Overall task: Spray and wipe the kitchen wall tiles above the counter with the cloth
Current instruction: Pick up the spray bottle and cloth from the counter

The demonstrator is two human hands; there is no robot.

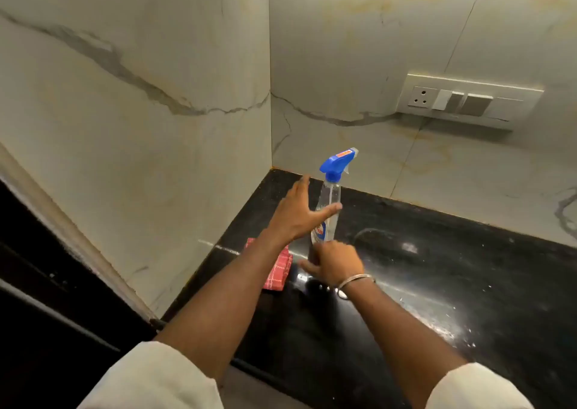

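A clear spray bottle (pixel 331 193) with a blue trigger head stands upright near the corner of the black counter (pixel 452 268). My right hand (pixel 335 262), a bangle on its wrist, grips the bottle at its base. My left hand (pixel 296 212) is spread beside the bottle's middle, fingers straight, with the thumb across its front. A red checked cloth (pixel 278 271) lies on the counter, partly hidden under my left forearm. Pale marble-look wall tiles (pixel 359 65) with grey veins and yellowish stains rise behind the counter and along the left wall (pixel 125 159).
A white socket and switch panel (pixel 468 101) sits on the back wall at the right. The counter's front edge runs along the bottom, with a dark cabinet front (pixel 46 284) at the left. The glossy counter shows light glare at the right.
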